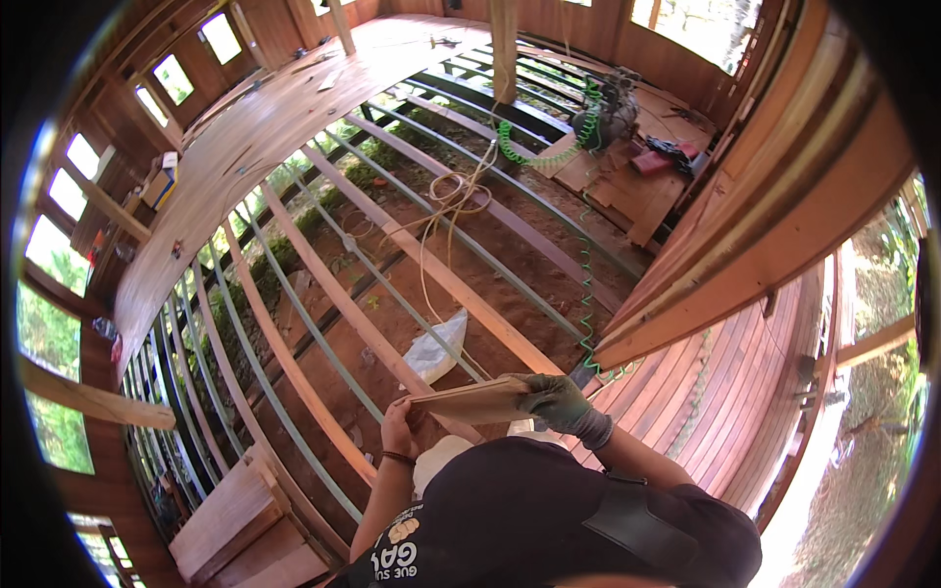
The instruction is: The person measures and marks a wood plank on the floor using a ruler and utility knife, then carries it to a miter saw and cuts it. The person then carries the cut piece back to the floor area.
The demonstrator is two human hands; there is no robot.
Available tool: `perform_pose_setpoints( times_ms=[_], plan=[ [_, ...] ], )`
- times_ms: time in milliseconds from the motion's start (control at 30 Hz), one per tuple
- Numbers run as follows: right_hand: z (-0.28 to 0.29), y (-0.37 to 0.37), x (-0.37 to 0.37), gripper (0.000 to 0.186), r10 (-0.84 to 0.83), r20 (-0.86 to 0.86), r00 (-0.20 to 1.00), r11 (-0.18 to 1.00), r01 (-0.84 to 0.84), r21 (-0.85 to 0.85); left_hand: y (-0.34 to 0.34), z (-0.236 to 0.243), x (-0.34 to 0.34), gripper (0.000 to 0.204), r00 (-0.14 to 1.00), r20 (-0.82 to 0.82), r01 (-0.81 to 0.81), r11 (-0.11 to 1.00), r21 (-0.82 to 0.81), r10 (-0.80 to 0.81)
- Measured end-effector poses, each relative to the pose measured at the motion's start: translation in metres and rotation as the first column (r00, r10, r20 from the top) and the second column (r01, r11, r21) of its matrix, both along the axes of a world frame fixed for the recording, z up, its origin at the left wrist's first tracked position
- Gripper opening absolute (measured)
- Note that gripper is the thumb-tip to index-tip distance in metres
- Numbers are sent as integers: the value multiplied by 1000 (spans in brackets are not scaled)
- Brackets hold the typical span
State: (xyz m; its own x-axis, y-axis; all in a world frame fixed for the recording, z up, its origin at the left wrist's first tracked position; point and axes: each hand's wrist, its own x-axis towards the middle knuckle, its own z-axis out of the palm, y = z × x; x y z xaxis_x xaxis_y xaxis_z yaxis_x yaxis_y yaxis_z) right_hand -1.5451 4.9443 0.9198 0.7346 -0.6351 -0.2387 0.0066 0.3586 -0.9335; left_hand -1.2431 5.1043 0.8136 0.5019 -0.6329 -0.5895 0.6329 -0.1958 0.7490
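I hold a short, thin wooden board [470, 400] flat in front of my chest with both hands. My left hand [397, 423] is bare, with a dark band on the wrist, and grips the board's left end. My right hand [557, 400] wears a dark green-grey glove and grips the right end. A pale rounded shape [438, 463] shows between my forearms, just under the board. My black shirt fills the lower edge of the view.
Below me are open floor joists [431, 269] and green metal beams [323, 338] over bare red earth, with a white plastic bag [436, 348]. Laid floorboards [245, 147] lie at left and right. A green coiled hose [534, 152] leads to a compressor [610, 106]. Stacked planks [235, 510] sit lower left.
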Motion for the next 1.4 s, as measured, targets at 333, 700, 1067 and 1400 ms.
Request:
perform_pose_setpoints(
  times_ms=[333,700,1067,1400],
  plan=[
    [-8,-59,129,25,176,-40,984,890,-177,-420,2,-29,97,27,980,68,-180,981,-72,185],
    [-32,-101,357,21,-174,-75,982,985,174,3,-29,26,304,36,948,318,48,975,-215,24],
    [-91,-158,498,21,-64,-305,950,917,176,358,-42,58,427,32,963,240,-109,992,-60,120],
    [-73,-234,691,32,110,157,981,735,-187,652,-110,10,604,29,960,202,-199,980,-5,196]
  ],
)
